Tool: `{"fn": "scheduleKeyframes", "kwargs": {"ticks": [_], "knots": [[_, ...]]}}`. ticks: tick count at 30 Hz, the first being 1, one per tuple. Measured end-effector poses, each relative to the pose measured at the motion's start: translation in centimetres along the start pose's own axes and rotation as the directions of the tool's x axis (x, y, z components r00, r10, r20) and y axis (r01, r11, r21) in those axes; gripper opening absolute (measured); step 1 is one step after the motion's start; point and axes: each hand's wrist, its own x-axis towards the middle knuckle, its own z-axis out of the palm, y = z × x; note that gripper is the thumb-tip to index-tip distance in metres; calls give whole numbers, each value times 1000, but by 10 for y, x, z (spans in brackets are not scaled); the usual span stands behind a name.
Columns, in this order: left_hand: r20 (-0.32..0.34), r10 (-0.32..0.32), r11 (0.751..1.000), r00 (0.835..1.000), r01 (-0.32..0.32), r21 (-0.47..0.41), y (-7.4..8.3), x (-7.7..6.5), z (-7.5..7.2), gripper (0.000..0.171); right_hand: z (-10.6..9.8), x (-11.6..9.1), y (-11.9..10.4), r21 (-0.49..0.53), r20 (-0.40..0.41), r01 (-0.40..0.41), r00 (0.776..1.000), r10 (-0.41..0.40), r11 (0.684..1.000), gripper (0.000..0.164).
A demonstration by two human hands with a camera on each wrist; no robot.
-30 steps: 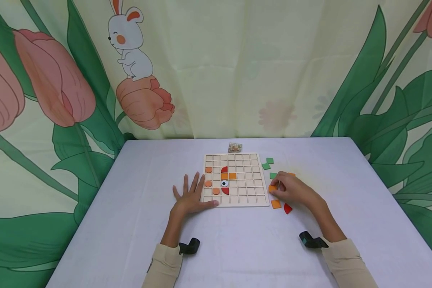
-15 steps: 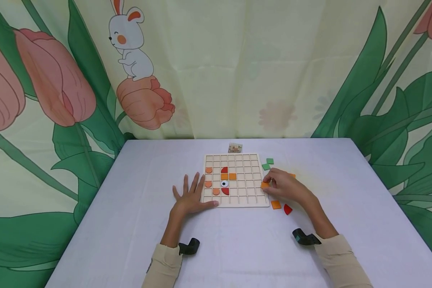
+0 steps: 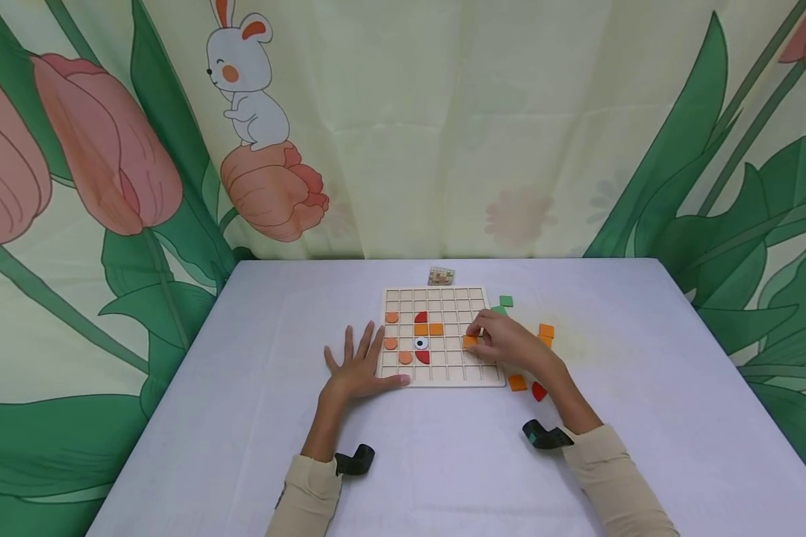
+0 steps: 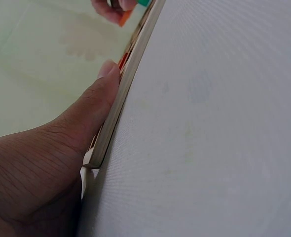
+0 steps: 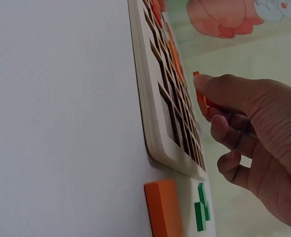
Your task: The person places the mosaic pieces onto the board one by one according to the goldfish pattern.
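A wooden grid board (image 3: 457, 377) lies on the table with several pieces in its cells: orange squares (image 3: 436, 329), red quarter-circles (image 3: 422, 357), salmon discs (image 3: 391, 343) and a white eye disc (image 3: 421, 343). At the board's left edge rests my left hand (image 3: 356, 373), fingers spread, thumb on the near rim. My right hand (image 3: 510, 343) pinches an orange square tile (image 5: 201, 96) between thumb and fingers. It holds the tile above the right part of the board, apart from the grid in the right wrist view.
Right of the board lie loose pieces: green squares (image 3: 506, 301), orange squares (image 3: 546, 330) and a red piece (image 3: 539, 391). A small patterned card (image 3: 441, 277) is behind the board. A printed curtain (image 3: 403, 134) hangs past the table's far edge.
My right hand has carried the orange square tile leftward from the loose pieces to over the board's right side. The left hand stays in place.
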Motion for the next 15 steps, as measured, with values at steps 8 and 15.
{"fn": "scheduleKeyframes", "kwargs": {"ticks": [8, 15], "knots": [[4, 0, 1000, 1000, 0, 7, 1, 0, -1, 111, 10, 12, -14, -34, 3, 32, 1000, -31, 999, 25], [20, -12, 1000, 1000, 12, 13, 2, 0, -1, 112, 20, 23, -26, -67, -2, 55, 998, -56, 996, 26]]}}
